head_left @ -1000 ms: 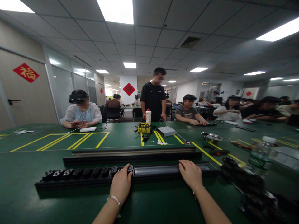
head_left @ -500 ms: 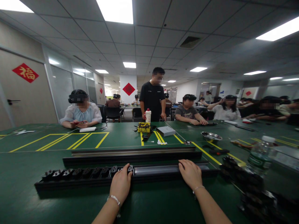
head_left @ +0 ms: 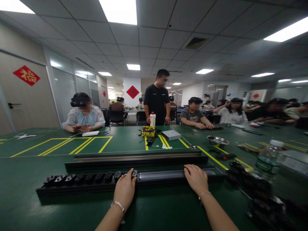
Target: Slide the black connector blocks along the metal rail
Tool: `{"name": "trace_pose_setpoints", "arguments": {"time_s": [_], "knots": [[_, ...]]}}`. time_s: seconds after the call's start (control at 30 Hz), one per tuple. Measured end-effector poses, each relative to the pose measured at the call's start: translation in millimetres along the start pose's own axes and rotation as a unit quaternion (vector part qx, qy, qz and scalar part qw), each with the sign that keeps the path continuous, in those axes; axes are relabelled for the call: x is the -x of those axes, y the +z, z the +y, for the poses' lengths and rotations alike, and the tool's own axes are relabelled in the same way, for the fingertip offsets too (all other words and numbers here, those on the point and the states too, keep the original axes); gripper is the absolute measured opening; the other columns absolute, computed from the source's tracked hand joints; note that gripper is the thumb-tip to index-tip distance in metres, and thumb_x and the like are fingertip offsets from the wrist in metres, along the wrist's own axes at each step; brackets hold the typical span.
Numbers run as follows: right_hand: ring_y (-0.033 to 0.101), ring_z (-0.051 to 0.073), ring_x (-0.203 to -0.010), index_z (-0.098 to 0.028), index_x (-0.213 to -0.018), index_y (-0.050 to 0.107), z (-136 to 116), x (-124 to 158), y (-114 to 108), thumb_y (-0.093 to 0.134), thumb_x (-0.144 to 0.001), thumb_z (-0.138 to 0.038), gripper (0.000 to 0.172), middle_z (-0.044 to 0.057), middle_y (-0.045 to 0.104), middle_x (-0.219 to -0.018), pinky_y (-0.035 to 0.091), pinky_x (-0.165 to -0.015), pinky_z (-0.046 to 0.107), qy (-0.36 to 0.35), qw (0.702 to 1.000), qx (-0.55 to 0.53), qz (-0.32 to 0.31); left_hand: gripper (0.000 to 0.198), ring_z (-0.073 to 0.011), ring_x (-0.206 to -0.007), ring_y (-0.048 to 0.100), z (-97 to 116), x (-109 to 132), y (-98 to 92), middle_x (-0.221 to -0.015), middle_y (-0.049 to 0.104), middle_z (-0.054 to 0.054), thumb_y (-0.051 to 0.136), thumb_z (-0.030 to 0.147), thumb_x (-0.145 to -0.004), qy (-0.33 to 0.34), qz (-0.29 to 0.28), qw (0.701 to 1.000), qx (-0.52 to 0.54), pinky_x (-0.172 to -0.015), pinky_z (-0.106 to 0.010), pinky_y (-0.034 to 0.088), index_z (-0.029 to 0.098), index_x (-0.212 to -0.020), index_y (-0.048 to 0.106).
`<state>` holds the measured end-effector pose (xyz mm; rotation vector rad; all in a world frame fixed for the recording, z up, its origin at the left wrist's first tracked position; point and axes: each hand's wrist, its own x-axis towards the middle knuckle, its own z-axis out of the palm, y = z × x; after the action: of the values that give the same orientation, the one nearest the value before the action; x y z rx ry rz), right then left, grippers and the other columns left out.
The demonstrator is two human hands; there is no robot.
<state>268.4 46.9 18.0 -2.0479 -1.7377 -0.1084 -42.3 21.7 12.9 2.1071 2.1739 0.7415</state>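
A long black rail (head_left: 163, 176) lies crosswise on the green table (head_left: 154, 211) in front of me. A row of several black blocks (head_left: 84, 178) fills its left half. My left hand (head_left: 125, 190) is closed over the rail's front edge, thumb against the last block in the row (head_left: 134, 174). My right hand (head_left: 197, 179) rests further right on the bare part of the rail, fingers curled over its top. Just behind it, a second black rail (head_left: 134, 158) lies parallel.
A heap of loose black blocks (head_left: 260, 199) and a water bottle (head_left: 267, 162) are at my right. Further back stand a metal bowl (head_left: 218, 140), a grey box (head_left: 170, 135), a yellow box (head_left: 148, 131) and a white bottle (head_left: 152, 119). One person stands (head_left: 157, 101) and others sit across the table.
Both my hands stay where they were on the rail. Only people in the far right background shift a little.
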Motion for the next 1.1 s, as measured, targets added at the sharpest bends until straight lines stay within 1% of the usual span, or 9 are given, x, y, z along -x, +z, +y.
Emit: {"name": "trace_pose_setpoints", "arguments": {"time_s": [0.33, 0.4, 0.5, 0.57, 0.63, 0.7, 0.8, 0.9, 1.1], "knots": [[0.043, 0.019, -0.117, -0.030, -0.108, 0.062, 0, -1, 2, 0.027, -0.085, -0.039, 0.042, -0.001, 0.059, -0.119, 0.028, -0.096, 0.039, -0.002, 1.000, 0.003, 0.008, 0.041, -0.0178, -0.101, 0.059, -2, 0, 3.5, -0.107, 0.066, -0.011, 0.033, 0.026, -0.087, 0.018, 0.002, 1.000, -0.006, -0.091, -0.032, 0.038, 0.011, -0.123, 0.045], [0.043, 0.019, -0.117, -0.030, -0.107, 0.062, -1, 0, 0, 0.027, -0.085, -0.040, 0.043, -0.001, 0.059, -0.120, 0.028, -0.096, 0.039, 0.000, 1.000, 0.001, 0.004, 0.042, -0.0186, -0.100, 0.058, -3, 2, 4.9, -0.109, 0.065, -0.012, 0.031, 0.027, -0.087, 0.031, 0.017, 0.999, -0.007, -0.092, -0.034, 0.038, 0.010, -0.124, 0.044], [0.043, 0.019, -0.117, -0.029, -0.108, 0.062, -2, 1, -2, 0.027, -0.085, -0.040, 0.043, -0.001, 0.059, -0.120, 0.028, -0.095, 0.039, 0.002, 1.000, -0.002, 0.001, 0.045, -0.0199, -0.106, 0.055, -2, 4, 7.5, -0.118, 0.059, -0.013, 0.032, 0.029, -0.086, 0.050, 0.054, 0.997, -0.016, -0.094, -0.035, 0.037, 0.010, -0.127, 0.042], [0.043, 0.019, -0.118, -0.029, -0.108, 0.061, -2, 1, -2, 0.027, -0.085, -0.039, 0.043, -0.001, 0.059, -0.120, 0.028, -0.096, 0.039, 0.002, 1.000, -0.004, 0.000, 0.049, -0.0214, -0.113, 0.050, -2, 6, 9.4, -0.126, 0.054, -0.012, 0.032, 0.031, -0.086, 0.056, 0.077, 0.995, -0.029, -0.098, -0.036, 0.035, 0.008, -0.129, 0.039], [0.043, 0.019, -0.118, -0.029, -0.108, 0.061, -2, 1, -3, 0.027, -0.085, -0.040, 0.043, -0.002, 0.058, -0.120, 0.028, -0.096, 0.040, 0.002, 1.000, -0.005, -0.001, 0.053, -0.0239, -0.120, 0.043, -1, 7, 11.1, -0.131, 0.049, -0.013, 0.032, 0.034, -0.086, 0.046, 0.089, 0.994, -0.048, -0.101, -0.037, 0.033, 0.007, -0.132, 0.035], [0.043, 0.019, -0.118, -0.029, -0.108, 0.061, -1, 0, -2, 0.027, -0.085, -0.040, 0.043, -0.002, 0.058, -0.120, 0.028, -0.096, 0.040, 0.001, 1.000, -0.007, -0.003, 0.056, -0.0262, -0.124, 0.038, 0, 9, 11.7, -0.133, 0.047, -0.014, 0.033, 0.037, -0.086, 0.024, 0.083, 0.994, -0.066, -0.101, -0.040, 0.032, 0.009, -0.135, 0.032], [0.042, 0.019, -0.118, -0.029, -0.110, 0.060, 0, -1, 0, 0.027, -0.085, -0.040, 0.043, -0.001, 0.058, -0.121, 0.027, -0.096, 0.040, 0.003, 1.000, -0.010, -0.004, 0.055, -0.0260, -0.125, 0.038, 4, 12, 9.6, -0.135, 0.045, -0.012, 0.032, 0.040, -0.087, 0.026, 0.042, 0.995, -0.085, -0.099, -0.042, 0.033, 0.021, -0.138, 0.026], [0.042, 0.019, -0.119, -0.029, -0.109, 0.061, 2, -1, 2, 0.027, -0.085, -0.041, 0.043, -0.001, 0.058, -0.121, 0.027, -0.096, 0.040, 0.005, 1.000, -0.009, -0.002, 0.054, -0.0256, -0.128, 0.035, 6, 14, 6.3, -0.139, 0.041, -0.010, 0.031, 0.042, -0.087, 0.033, 0.008, 0.995, -0.094, -0.100, -0.043, 0.031, 0.028, -0.138, 0.023], [0.043, 0.019, -0.118, -0.030, -0.108, 0.061, 1, 0, 2, 0.028, -0.085, -0.039, 0.042, -0.001, 0.059, -0.120, 0.029, -0.096, 0.040, 0.000, 1.000, -0.008, 0.005, 0.052, -0.0248, -0.131, 0.030, 5, 13, 8.6, -0.141, 0.039, -0.006, 0.030, 0.044, -0.087, 0.049, -0.005, 0.994, -0.100, -0.102, -0.044, 0.028, 0.034, -0.137, 0.023]]}}
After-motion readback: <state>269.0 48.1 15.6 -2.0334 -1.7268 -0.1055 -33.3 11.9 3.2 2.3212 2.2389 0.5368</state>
